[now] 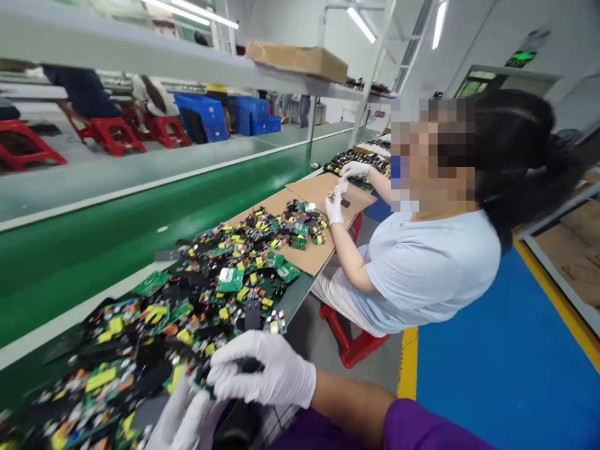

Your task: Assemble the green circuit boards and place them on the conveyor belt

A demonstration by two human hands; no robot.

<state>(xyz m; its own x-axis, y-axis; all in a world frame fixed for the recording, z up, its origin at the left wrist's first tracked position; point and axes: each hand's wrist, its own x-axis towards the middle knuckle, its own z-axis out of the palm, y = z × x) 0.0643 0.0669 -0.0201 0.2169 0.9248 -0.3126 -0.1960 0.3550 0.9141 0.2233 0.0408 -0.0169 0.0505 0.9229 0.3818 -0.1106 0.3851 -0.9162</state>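
Note:
Over the near edge of a heap of small circuit boards point(229, 279), my two hands in white gloves come close together. My right hand point(269, 369) is bent into a pinch, thumb and fingertips closing toward the left hand. My left hand point(182, 420) is partly cut off by the bottom edge, its fingers pointing up and curled inward. Something small and dark green shows between the fingertips, too covered to name. The boards around carry yellow blocks, black parts and orange coils. A flat black plug casing point(252, 314) lies in the heap beyond my right hand.
A co-worker point(435, 269) in a light blue shirt sits to the right, gloved hands on a small part above a cardboard sheet point(304, 256). The green conveyor belt point(154, 259) runs along the left. A cardboard box point(300, 59) rests on the overhead shelf.

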